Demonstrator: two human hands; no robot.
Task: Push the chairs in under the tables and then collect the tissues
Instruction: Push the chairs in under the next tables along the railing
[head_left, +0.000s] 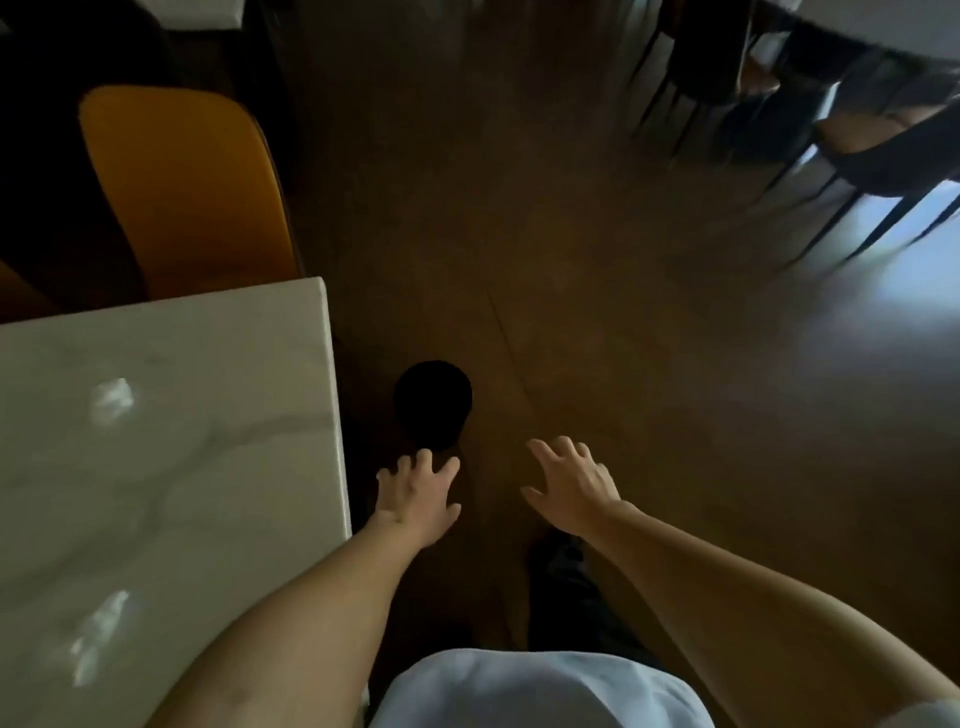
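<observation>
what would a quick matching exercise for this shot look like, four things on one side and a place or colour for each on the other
Things:
1. chair back
2. marble table
3. black bin
4. left hand

Descriptions:
A. on the floor just past the table's right edge
B. orange, behind the table's far edge
C. fingers spread, holding nothing, in the air beside the table's edge
D. pale with grey veins, at the left of the picture

Pairs: 1-B, 2-D, 3-A, 4-C
</observation>
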